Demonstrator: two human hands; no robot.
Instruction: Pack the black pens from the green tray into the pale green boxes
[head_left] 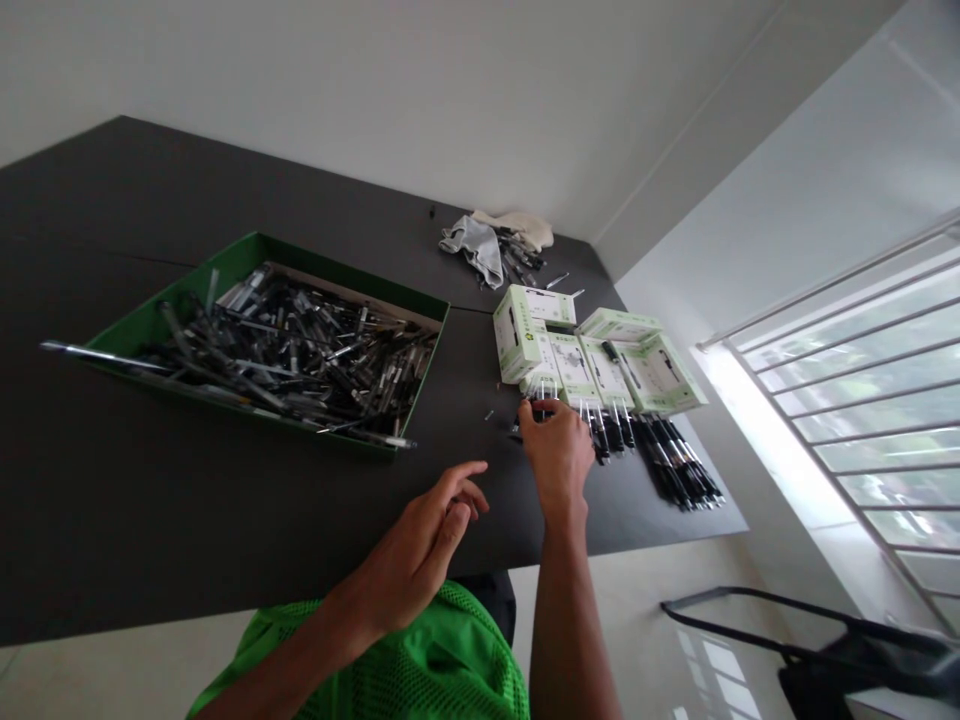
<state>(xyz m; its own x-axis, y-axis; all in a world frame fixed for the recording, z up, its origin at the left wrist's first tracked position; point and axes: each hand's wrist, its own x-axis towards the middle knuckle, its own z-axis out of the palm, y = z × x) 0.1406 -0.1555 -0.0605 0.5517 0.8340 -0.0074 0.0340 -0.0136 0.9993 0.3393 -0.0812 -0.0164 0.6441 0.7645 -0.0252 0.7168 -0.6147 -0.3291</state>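
My right hand point(559, 455) is curled over the near ends of clear-and-black pens point(546, 390) in front of the small white and green boxes; its fingers partly hide what they grip. To its right, more pens point(611, 430) lie side by side against the boxes, and a separate row of black pens point(679, 462) rests by the table's right end. My left hand point(427, 540) hovers over the table's front edge, fingers loosely apart, holding nothing. Light green pen boxes point(517, 335) stand and lie together just beyond my right hand, one pen point(621, 362) lying across them.
A green tray point(259, 250) heaped with loose pens point(322, 345) sits left of centre, a long pen jutting past its left corner. Grey and cream gloves point(476, 245) lie with more pens at the back. A black-framed chair point(840, 640) is at lower right, near a barred window point(862, 400).
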